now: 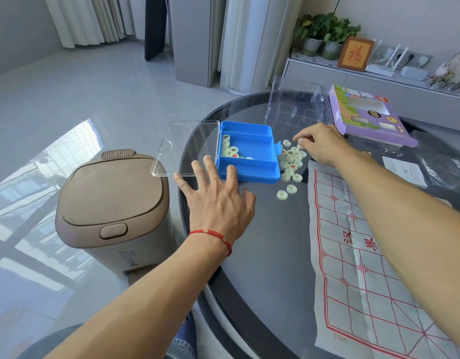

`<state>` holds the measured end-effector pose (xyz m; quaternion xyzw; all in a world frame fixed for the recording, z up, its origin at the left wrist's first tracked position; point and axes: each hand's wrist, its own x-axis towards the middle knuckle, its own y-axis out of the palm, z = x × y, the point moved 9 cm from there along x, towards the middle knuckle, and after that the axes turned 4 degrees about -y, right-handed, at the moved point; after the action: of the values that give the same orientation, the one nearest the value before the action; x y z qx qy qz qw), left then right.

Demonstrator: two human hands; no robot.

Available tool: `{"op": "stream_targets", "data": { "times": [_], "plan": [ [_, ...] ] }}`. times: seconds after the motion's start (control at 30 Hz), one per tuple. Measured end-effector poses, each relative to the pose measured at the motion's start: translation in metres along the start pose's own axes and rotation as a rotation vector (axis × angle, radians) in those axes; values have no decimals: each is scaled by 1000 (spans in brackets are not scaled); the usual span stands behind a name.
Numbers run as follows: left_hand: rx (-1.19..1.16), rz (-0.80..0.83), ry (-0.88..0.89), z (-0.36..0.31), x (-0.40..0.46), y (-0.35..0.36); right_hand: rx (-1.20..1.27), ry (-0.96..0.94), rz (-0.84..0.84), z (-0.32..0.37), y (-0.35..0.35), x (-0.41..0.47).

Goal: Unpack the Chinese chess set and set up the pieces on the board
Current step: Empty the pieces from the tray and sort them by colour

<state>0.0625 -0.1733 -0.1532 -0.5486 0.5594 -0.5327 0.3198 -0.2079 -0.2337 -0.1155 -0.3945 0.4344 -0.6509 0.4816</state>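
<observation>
Here the blue plastic case [249,154] lies open on the dark round surface [262,255], with its clear lid [185,147] folded out to the left, past the edge of the surface. A few pale round chess pieces [230,150] are in its left compartment; the other compartments look empty. A bigger pile of chess pieces [291,161] lies on the surface just beside the case on its right, and two more lie a little nearer to the person. The left hand [218,200] has a wide grip, fingers spread and straight, with fingertips at the near edge of the case. The right hand [318,143] has a narrow grip at the far side of the pile; its fingers pinch one pale piece. The paper board [353,255] with red lines lies flat on the right, near the pile. A purple box [366,115] and a clear tray [295,99] stand further back. A beige bin [112,203] stands on the floor at the left.
</observation>
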Motion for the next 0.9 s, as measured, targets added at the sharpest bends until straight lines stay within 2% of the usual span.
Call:
{"op": "stream_targets", "data": {
  "times": [0.13,0.2,0.27,0.33,0.4,0.47,0.63,0.77,0.9],
  "plan": [
    [-2,-3,2,0,0,0,-107,-50,35,14,0,-3],
    [-5,0,4,0,0,0,-130,-140,-44,34,-7,-4],
    [-4,2,3,0,0,0,-22,-261,-97,65,-12,-8],
    [-2,-6,0,0,0,0,69,-365,0,98,-3,-12],
    [-2,-16,-2,0,0,-1,33,-410,101,121,10,-14],
    [-4,-18,-2,0,0,-1,-10,-387,115,127,17,-10],
    [-2,-26,-2,0,1,-1,98,-284,270,121,41,-4],
    [0,-34,-3,0,1,-1,106,-268,272,122,43,-3],
    [-4,-23,-1,0,1,0,8,-254,229,122,38,1]
  ]
}}
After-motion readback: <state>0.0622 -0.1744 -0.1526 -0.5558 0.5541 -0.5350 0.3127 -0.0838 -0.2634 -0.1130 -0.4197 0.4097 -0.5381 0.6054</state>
